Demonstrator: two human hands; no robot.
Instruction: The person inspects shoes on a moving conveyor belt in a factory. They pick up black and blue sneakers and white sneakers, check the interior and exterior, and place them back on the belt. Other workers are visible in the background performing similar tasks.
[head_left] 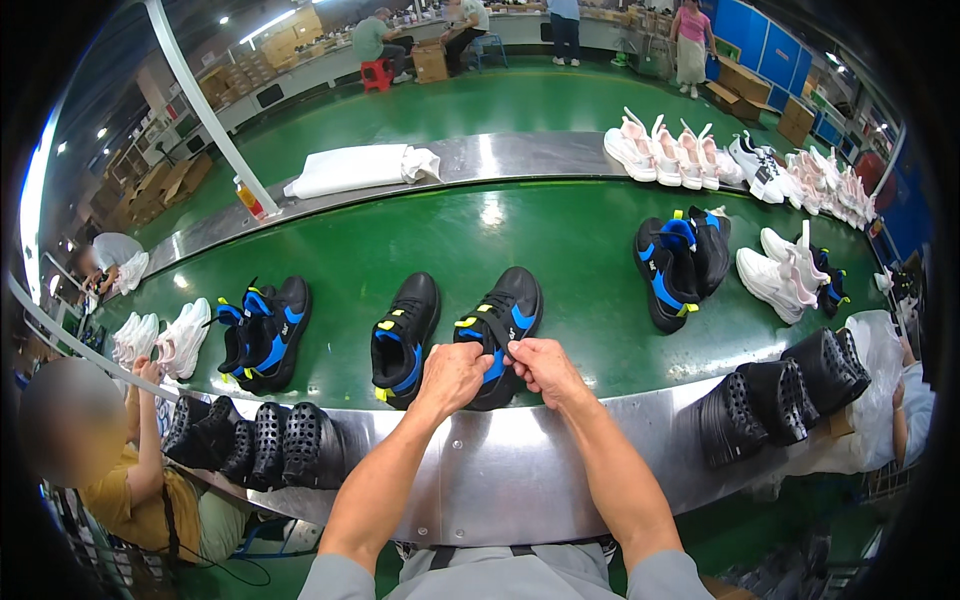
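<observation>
In front of me a black sneaker (pixel 514 297) with blue and yellow parts stands on the green belt, toe pointing away. My left hand (pixel 457 373) has its fingers bent against the left side of the shoe's opening, partly covering it. My right hand (pixel 546 370) pinches the end of a black strap (pixel 494 328) that runs up from the shoe's upper. Just left stands a matching sneaker (pixel 408 330), untouched, with a yellow tab at its heel.
More black-and-blue sneakers stand left (pixel 270 335) and right (pixel 668 270) on the green belt (pixel 560 240). Black perforated shoe forms (pixel 285 445) line the metal edge (pixel 480 480). White shoes (pixel 650 150) and a folded white sheet (pixel 350 170) lie beyond. A co-worker (pixel 130 470) sits at left.
</observation>
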